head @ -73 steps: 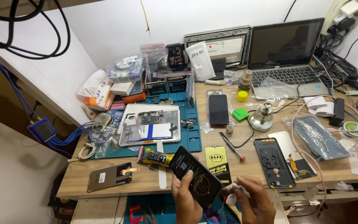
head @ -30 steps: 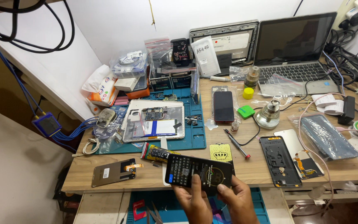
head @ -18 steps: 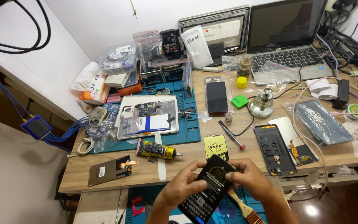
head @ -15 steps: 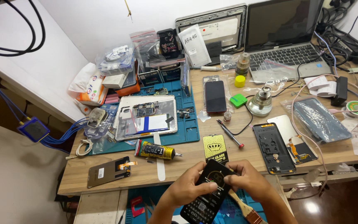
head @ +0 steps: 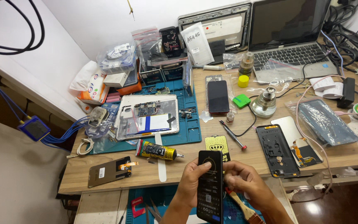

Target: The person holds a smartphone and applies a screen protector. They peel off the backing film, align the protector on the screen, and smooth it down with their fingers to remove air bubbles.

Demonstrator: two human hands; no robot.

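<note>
Since the earlier frames, the black phone panel (head: 210, 186) had turned from a slant to upright, lengthwise between both hands at the near edge of the wooden bench (head: 79, 174). Left hand (head: 192, 179) gripped its left edge, fingers curled over the top. Right hand (head: 245, 182) closed on its right edge. Far-left lay an opened tablet (head: 148, 116) on a blue mat (head: 195, 132); a glue tube (head: 157, 150) just near it. Right, an open phone frame (head: 276, 150).
</note>
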